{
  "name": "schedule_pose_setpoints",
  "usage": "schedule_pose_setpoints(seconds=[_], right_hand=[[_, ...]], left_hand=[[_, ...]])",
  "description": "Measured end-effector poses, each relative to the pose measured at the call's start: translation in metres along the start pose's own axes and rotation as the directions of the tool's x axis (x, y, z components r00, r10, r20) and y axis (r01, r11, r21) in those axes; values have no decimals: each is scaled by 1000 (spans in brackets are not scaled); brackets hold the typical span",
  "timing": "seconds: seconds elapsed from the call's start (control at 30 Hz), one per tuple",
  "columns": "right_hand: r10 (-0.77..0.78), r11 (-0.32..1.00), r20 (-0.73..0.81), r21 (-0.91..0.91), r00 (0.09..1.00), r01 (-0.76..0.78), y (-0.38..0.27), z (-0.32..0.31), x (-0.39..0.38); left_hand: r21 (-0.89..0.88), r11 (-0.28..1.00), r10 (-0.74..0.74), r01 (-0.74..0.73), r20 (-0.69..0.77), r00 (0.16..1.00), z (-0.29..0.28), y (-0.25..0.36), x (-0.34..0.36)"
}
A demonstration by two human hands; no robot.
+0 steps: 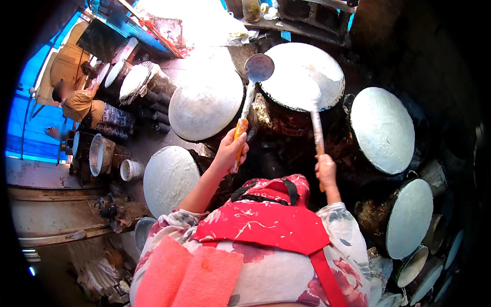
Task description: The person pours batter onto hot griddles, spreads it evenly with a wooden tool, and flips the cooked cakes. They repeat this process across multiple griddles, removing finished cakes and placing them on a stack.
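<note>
My left hand (231, 151) is closed on the orange-gripped handle of a metal ladle (259, 67), whose bowl is raised between the two upper round hotplates. My right hand (326, 171) grips a long stick (317, 125) coated white at its far end, which reaches over the top white-coated round hotplate (294, 66); whether it touches the surface I cannot tell. Another white round surface (202, 105) lies just left of the ladle, one (381, 133) stands to the right, and one (166, 181) sits beside my left forearm.
A co-worker (82, 107) is at the left among smaller round surfaces (133, 82). A white bucket (132, 170) and a metal basin (101, 153) stand below them. More coated round plates (409, 217) are at lower right. A ledge (307, 28) runs behind.
</note>
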State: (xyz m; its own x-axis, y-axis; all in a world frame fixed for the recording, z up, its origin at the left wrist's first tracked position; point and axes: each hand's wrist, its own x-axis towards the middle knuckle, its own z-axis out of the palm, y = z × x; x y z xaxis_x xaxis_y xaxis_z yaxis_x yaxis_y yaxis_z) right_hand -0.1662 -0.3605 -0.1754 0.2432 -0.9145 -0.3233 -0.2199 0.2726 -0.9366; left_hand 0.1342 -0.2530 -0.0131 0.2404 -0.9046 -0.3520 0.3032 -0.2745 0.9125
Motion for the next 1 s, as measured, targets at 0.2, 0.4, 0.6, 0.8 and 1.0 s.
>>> schedule_pose_setpoints(seconds=[0.2, 0.4, 0.6, 0.8, 1.0], right_hand=[[-380, 843, 123, -362, 917, 398, -12, -8, -2], [-130, 974, -155, -206, 979, 97, -12, -55, 48], [-315, 766, 41, -579, 948, 279, 3, -53, 22], [-307, 716, -195, -692, 932, 91, -29, -64, 99], [-259, 668, -274, -744, 926, -33, -94, -49, 190]], left_hand=[[3, 999, -36, 36, 24, 999, 15, 0, 9], [-33, 997, -65, 66, 15, 998, 25, 3, 24], [9, 996, -88, 88, -13, 996, 31, 3, 15], [31, 995, -94, 95, -47, 994, 40, 0, 8], [34, 994, -100, 102, -66, 993, 45, -1, 9]])
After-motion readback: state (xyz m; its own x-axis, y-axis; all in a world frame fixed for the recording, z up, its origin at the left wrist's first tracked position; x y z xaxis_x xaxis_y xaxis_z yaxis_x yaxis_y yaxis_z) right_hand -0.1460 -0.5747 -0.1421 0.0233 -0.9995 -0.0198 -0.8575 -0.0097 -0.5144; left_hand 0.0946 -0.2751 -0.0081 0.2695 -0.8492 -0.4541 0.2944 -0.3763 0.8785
